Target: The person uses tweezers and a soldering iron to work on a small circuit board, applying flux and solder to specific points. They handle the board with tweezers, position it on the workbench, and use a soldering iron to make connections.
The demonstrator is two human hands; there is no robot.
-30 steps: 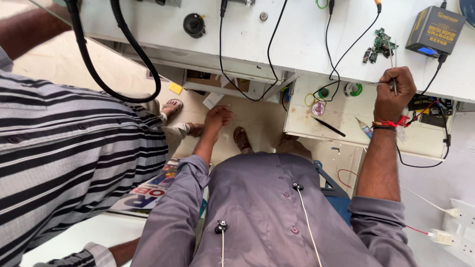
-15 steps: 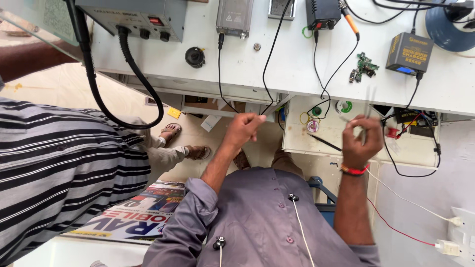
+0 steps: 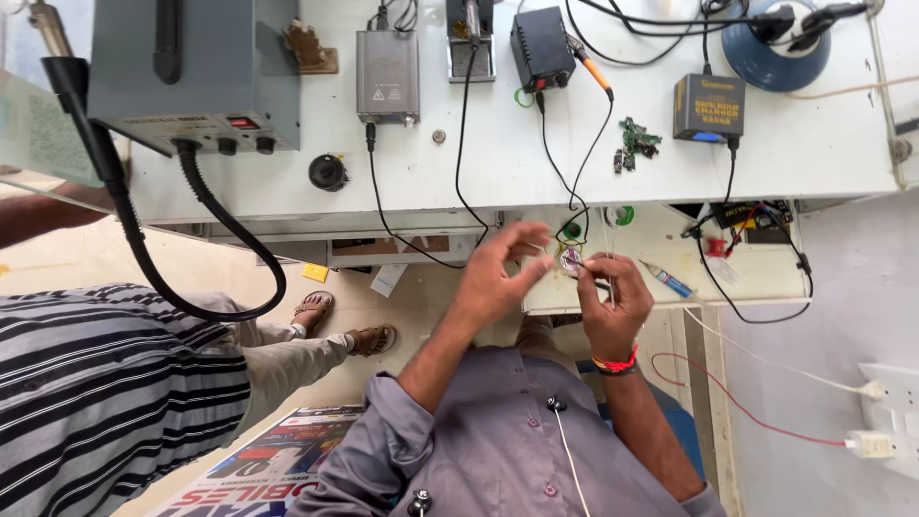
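Pinching a small round part near the centre of the frame, the right hand curls its fingers closed around the piece; what exactly the part is, the view is too small to tell. The left hand hovers just beside it, fingers spread and loosely open, holding nothing that can be made out. Both hands work above a pulled-out white drawer, where a slim tube lies right of them. Above, a white workbench fills the upper frame, crowded with a grey rework station at upper left, a small silver box, a black soldering unit and a dark charger box, cables trailing between. At lower left a person in a striped shirt stands on a pale floor, sandalled feet near the bench. Wall sockets sit at lower right.
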